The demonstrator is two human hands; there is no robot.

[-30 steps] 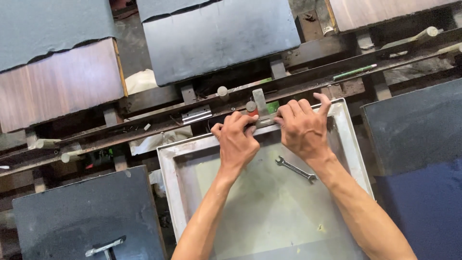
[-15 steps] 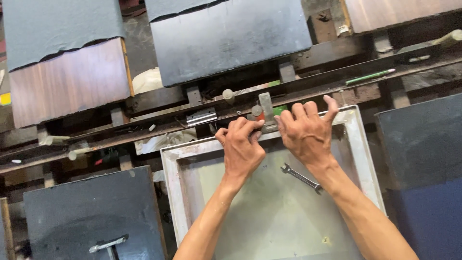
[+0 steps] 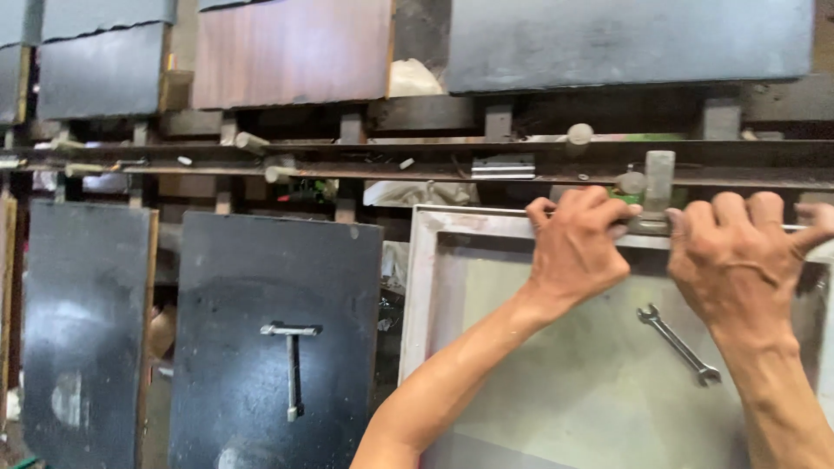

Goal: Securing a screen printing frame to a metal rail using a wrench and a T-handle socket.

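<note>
The screen frame (image 3: 422,287), a pale rectangular frame with taut mesh, lies at 5 o'clock in the view under a long horizontal rail (image 3: 347,169). Left hand (image 3: 578,252) and right hand (image 3: 738,260) rest on its top bar at 3 o'clock, fingers curled over the edge on either side of a small metal clamp (image 3: 658,187). The frame is judged rigid and moderately light; the mesh is fragile, so hold the bars only, never the fabric. A double-ended wrench (image 3: 678,344) lies loose on the mesh and may slide. At 8 o'clock, dark boards (image 3: 261,287) stand close beside the frame, one carrying a T-shaped tool (image 3: 292,365). The rail limits upward movement.
</note>
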